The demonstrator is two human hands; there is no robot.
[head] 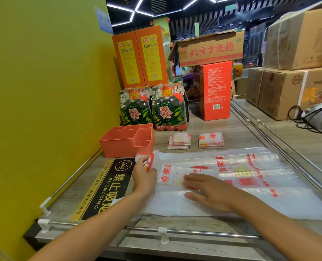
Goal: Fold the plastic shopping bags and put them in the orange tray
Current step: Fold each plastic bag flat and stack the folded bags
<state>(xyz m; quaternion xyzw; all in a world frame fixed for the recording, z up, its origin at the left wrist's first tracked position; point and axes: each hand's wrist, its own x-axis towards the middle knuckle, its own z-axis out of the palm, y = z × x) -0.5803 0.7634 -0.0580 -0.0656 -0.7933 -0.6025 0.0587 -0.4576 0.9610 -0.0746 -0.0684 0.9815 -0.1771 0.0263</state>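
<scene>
lying flat along the shelf, the plastic bag [250, 178] is stretched with its long axis running left to right across the view, so the coming fold is judged to travel along that axis. its left end, where the handles are gathered, is pinched in the curled fingers of the left hand [144, 173], lifted slightly off the surface just in front of the orange tray [126, 142]. the right hand [207, 191] is laid flat on the bag near that same end, fingers straight and pointing left, pressing the film down and grasping nothing. the gathered end is thus held by the left hand, while the long free part of the bag runs away to the right, past the right wrist.

the fold is judged to be at an early stage: most of the bag is still spread to its full length. two folded bundles [179, 141] [211, 140] are seen lying on the shelf behind the bag, beside the tray and apart from it, not yet placed inside; no bag is seen in the tray's compartments. the tray lies beyond and just left of the left hand, so that hand is the nearer one for any placing. the thin film is expected to slip unless it is kept pressed.
</scene>
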